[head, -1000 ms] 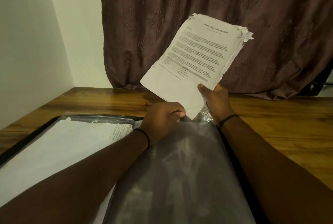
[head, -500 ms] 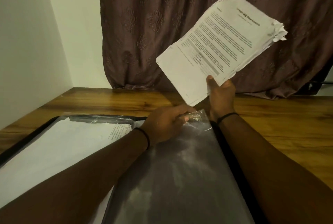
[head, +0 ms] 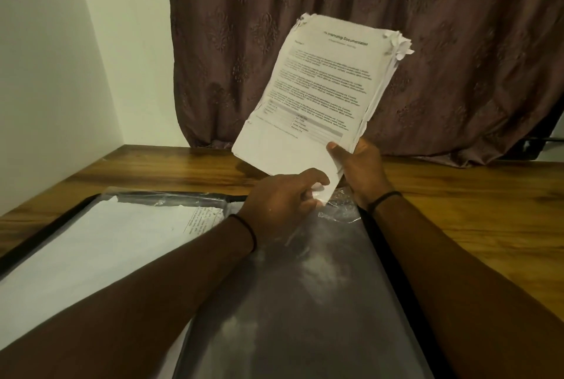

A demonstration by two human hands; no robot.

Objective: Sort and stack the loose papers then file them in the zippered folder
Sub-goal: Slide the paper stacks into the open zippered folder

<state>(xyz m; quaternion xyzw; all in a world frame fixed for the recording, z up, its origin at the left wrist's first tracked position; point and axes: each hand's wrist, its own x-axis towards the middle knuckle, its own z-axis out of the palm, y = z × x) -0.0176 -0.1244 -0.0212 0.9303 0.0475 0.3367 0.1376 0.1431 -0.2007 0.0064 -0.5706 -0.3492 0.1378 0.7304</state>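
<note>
Head view, single frame. Notes against the frame half a second back.

Right hand (head: 363,171): grips the paper stack (head: 323,88) at its lower right edge, thumb on the printed top sheet, fingers behind. Same grip as before. A dark band sits on the wrist.

Paper stack: held in the air above the far end of the zippered folder (head: 45,240), in front of the curtain (head: 457,42). Half a second ago it leaned well over to the right and sat higher. It now stands more upright and lower. Its bottom corner, which was clear above the left hand, now reaches down to that hand's fingertips at the mouth of the plastic sleeve (head: 305,287). The top right corners of the sheets are curled and ragged.

Left hand (head: 283,204): fingers curled, pinching the crinkled top edge of the plastic sleeve. It has barely moved. I cannot tell whether the fingers also touch the stack's corner, because they overlap it.

Zippered folder: lies open on the wooden table (head: 457,210), in the same place as before. The right sleeve is grey and glossy. The left sleeve (head: 91,250) holds white sheets, with a strip of print showing near the left wrist.

A pale wall (head: 45,73) stands on the left.
</note>
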